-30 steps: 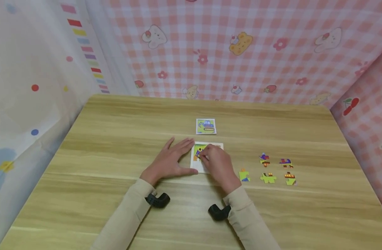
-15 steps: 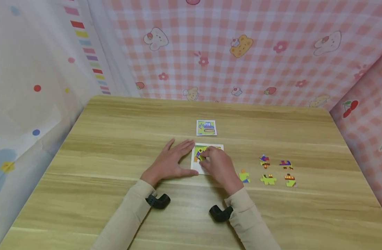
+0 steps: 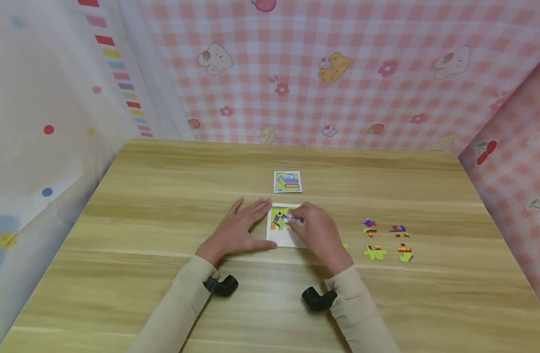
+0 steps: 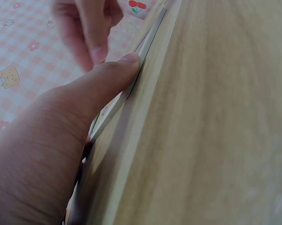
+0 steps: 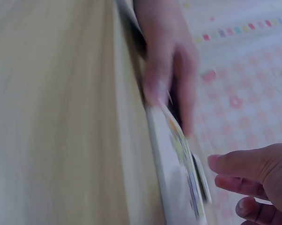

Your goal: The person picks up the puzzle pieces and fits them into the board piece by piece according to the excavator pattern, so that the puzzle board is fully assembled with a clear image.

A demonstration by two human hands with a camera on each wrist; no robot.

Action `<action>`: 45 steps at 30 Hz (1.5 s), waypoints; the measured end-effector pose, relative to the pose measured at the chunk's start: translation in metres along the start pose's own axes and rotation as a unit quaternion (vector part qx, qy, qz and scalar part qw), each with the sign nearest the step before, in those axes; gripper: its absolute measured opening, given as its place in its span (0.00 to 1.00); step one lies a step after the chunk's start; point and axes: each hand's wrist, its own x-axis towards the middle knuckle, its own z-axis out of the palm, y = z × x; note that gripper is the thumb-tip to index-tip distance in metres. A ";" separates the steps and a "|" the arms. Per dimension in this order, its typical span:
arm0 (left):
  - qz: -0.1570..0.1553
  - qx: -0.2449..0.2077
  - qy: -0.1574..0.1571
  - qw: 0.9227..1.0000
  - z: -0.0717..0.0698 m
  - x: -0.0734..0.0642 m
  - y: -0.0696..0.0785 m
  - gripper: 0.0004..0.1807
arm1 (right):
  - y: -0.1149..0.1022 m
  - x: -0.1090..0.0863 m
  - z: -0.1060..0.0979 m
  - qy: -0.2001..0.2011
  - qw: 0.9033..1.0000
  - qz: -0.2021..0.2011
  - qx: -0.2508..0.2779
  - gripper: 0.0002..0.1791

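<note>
My left hand (image 3: 234,228) lies spread at the left side of a white-framed jigsaw board (image 3: 278,240). Its fingertips touch the top-left corner and its thumb rests on the lower edge; the left wrist view shows that thumb against the board's rim (image 4: 108,117). Joined puzzle pieces (image 3: 277,221), green, yellow and blue, fill the board's upper left. Over the board's right half is my right hand (image 3: 318,230), fingertips close above the pieces, hiding that side. In the right wrist view its thumb and fingers are apart, with nothing seen between them.
Behind the board lies a small picture card (image 3: 288,182) of a blue digger. Several loose puzzle pieces (image 3: 375,252) lie to the right, one mostly hidden by the right wrist. Patterned cloth (image 3: 261,73) hangs beyond the wooden table's (image 3: 172,171) back edge.
My right hand has shifted rightward over the board, uncovering more of the joined pieces at its left. It now hides most of the nearest loose piece. The left hand stays at the board.
</note>
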 end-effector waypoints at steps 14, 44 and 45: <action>0.000 -0.001 0.004 1.000 0.002 -0.009 -0.007 0.61 | 0.098 -0.035 -0.079 -0.021 0.999 0.040 -0.011 0.22; 0.002 0.002 -0.001 1.000 0.001 0.000 0.000 0.60 | 0.130 -0.041 -0.104 -0.100 0.992 0.075 0.009 0.29; 0.001 0.003 -0.003 1.000 0.001 0.000 0.000 0.60 | 0.131 -0.041 -0.104 -0.100 0.992 0.075 0.008 0.28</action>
